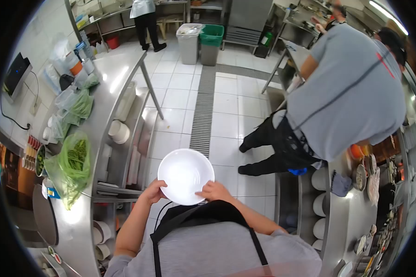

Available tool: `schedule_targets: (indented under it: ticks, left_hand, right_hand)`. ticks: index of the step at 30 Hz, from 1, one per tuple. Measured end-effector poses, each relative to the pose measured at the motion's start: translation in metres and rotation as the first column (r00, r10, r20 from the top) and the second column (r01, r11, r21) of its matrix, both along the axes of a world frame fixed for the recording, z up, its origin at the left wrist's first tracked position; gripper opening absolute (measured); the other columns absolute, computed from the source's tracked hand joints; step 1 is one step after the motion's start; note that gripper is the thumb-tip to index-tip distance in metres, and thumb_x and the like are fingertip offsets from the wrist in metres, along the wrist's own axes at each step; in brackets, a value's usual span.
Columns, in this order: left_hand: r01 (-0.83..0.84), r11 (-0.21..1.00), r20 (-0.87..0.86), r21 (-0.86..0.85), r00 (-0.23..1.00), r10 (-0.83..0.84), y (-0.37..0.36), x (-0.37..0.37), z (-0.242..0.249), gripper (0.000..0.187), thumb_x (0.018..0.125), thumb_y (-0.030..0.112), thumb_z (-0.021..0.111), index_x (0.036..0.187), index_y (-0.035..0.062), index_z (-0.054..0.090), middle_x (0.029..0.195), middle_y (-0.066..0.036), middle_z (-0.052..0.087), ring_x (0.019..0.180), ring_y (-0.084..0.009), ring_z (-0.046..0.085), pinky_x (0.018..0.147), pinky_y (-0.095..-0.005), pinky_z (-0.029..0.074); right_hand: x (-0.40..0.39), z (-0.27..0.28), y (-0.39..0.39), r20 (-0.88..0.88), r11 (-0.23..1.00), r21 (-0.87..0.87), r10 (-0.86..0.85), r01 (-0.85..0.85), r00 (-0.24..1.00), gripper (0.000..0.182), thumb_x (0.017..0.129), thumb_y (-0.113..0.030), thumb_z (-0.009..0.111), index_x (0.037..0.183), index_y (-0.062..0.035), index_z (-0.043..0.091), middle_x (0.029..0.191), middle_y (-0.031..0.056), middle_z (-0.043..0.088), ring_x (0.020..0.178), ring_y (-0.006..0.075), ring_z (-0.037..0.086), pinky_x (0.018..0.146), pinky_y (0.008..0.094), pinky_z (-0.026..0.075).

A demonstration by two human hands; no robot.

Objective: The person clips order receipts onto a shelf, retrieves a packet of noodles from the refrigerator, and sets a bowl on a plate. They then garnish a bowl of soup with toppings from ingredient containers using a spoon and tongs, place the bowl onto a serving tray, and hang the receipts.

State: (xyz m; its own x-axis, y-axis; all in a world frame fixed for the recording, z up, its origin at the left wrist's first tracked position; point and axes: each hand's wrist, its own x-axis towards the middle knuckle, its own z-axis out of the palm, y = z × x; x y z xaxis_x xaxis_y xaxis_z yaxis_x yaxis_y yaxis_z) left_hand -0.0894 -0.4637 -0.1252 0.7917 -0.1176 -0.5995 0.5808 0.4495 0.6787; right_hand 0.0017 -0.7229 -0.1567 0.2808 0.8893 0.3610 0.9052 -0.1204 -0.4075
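A white round bowl is held out in front of my chest, over the tiled floor, its inside facing up and showing nothing in it. My left hand grips the bowl's lower left rim. On the lower right side, my right hand has its fingers closed on the rim. Green vegetables in a clear green bag lie on the steel counter to the left, apart from both hands.
A person in a grey shirt bends over the right-hand counter. Another person stands at the back, near two bins. A floor drain runs ahead. Stacked white bowls fill the shelf at right.
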Motion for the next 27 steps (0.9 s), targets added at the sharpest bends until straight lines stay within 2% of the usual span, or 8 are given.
schedule_targets:
  ticks: [5,8,11,12,15,18,25,27]
  left_hand:
    - [-0.374,0.916,0.091,-0.144,0.917,0.389,0.042,0.035,0.024,0.059,0.062,0.013,0.046,0.116,-0.006,0.036,0.104,-0.02,0.052,0.086,-0.0309,0.058,0.066,-0.0443,0.052]
    - [-0.423,0.887,0.12,-0.185,0.886,0.448,0.06,0.088,0.048,0.06,0.062,0.013,0.044,0.118,-0.0067,0.034,0.105,-0.02,0.051,0.089,-0.0331,0.057,0.069,-0.0457,0.051]
    - [-0.408,0.887,0.152,-0.215,0.884,0.443,0.091,0.155,0.05,0.063,0.061,0.012,0.042,0.12,-0.0051,0.031,0.111,-0.02,0.047,0.097,-0.0342,0.052,0.075,-0.0473,0.048]
    - [-0.406,0.886,0.173,-0.224,0.878,0.446,0.099,0.179,0.053,0.064,0.06,0.012,0.043,0.121,-0.0042,0.031,0.113,-0.019,0.046,0.099,-0.0341,0.051,0.077,-0.0475,0.047]
    - [-0.374,0.897,0.204,-0.235,0.883,0.422,0.122,0.254,0.065,0.066,0.059,0.012,0.044,0.122,-0.0025,0.031,0.115,-0.018,0.045,0.102,-0.0339,0.049,0.081,-0.0474,0.045]
    - [-0.368,0.9,0.189,-0.233,0.891,0.413,0.15,0.326,0.065,0.066,0.058,0.012,0.045,0.122,-0.0012,0.032,0.114,-0.016,0.046,0.103,-0.0333,0.048,0.084,-0.0463,0.043]
    - [-0.286,0.931,0.196,-0.225,0.923,0.331,0.173,0.502,0.08,0.066,0.058,0.011,0.046,0.122,0.0015,0.033,0.115,-0.014,0.047,0.104,-0.0311,0.047,0.087,-0.0448,0.041]
    - [-0.21,0.951,0.197,-0.228,0.946,0.256,0.174,0.558,0.076,0.065,0.059,0.01,0.046,0.122,0.0,0.034,0.115,-0.014,0.046,0.105,-0.0304,0.046,0.088,-0.0439,0.041]
  right_hand:
    - [0.059,0.057,0.067,0.1,0.915,0.25,-0.351,0.318,0.931,0.044,0.064,-0.011,0.064,0.108,-0.0106,0.053,0.105,0.0086,0.05,0.097,0.0231,0.048,0.081,0.0336,0.038]
    - [0.117,0.028,0.09,-0.506,0.613,0.314,-0.538,0.725,0.674,0.036,0.073,-0.015,0.062,0.104,0.0011,0.053,0.105,0.0162,0.052,0.093,0.0282,0.051,0.083,0.033,0.04]
    - [0.18,-0.009,0.104,-0.879,0.666,0.069,-0.312,0.743,0.361,0.022,0.079,-0.016,0.055,0.09,0.0027,0.059,0.081,0.0139,0.059,0.074,0.0251,0.057,0.071,0.0292,0.045]
    - [0.197,-0.007,0.117,-0.888,0.672,0.016,-0.33,0.74,0.319,0.027,0.084,-0.02,0.049,0.075,0.0021,0.061,0.061,0.0089,0.059,0.057,0.013,0.055,0.058,0.0247,0.044]
    - [0.269,-0.01,0.157,-0.709,0.769,0.035,-0.431,0.639,0.558,0.03,0.082,-0.025,0.051,0.066,-0.0011,0.059,0.054,0.0098,0.055,0.05,0.0196,0.055,0.05,0.0296,0.043]
    - [0.352,0.006,0.191,-0.617,0.745,0.03,-0.511,0.667,0.598,0.037,0.082,-0.029,0.051,0.059,-0.0008,0.056,0.049,0.0117,0.051,0.045,0.0248,0.051,0.047,0.0336,0.04]
    - [0.515,0.023,0.192,-0.878,0.339,0.196,-0.358,0.92,0.319,0.015,0.08,-0.011,0.049,0.074,-0.0011,0.059,0.068,0.0114,0.058,0.06,0.0226,0.056,0.055,0.0315,0.044]
    - [0.56,-0.007,0.17,-0.774,0.296,0.23,-0.522,0.927,0.359,0.01,0.078,-0.009,0.051,0.078,-0.0021,0.059,0.068,0.0099,0.059,0.06,0.0205,0.056,0.056,0.0302,0.044]
